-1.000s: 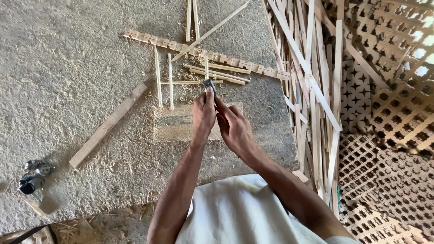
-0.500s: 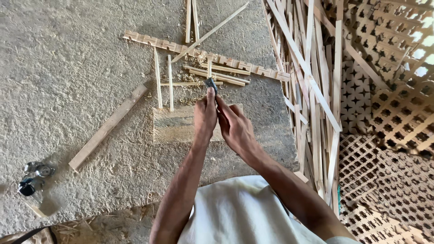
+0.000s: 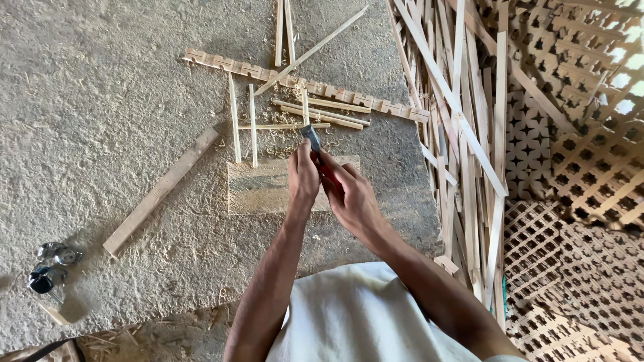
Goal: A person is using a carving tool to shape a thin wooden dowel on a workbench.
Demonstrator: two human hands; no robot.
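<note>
Both hands (image 3: 329, 182) stay clenched on the chisel (image 3: 312, 139) — nothing has shifted since.

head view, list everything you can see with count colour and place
chisel: one, grey blade, red handle, held in both hands
flat board: one, pale wood, under the hands
notched strip: one, pale wood, lying aslant beyond the board
thin sticks: several, pale, scattered around the notched strip
long plank: one, pale, left of the board
slat pile: many, pale, right
lattice panels: several, tan, far right
metal items: a few, silver and dark, lower left
left hand: on the chisel
right hand: on the handle
</note>
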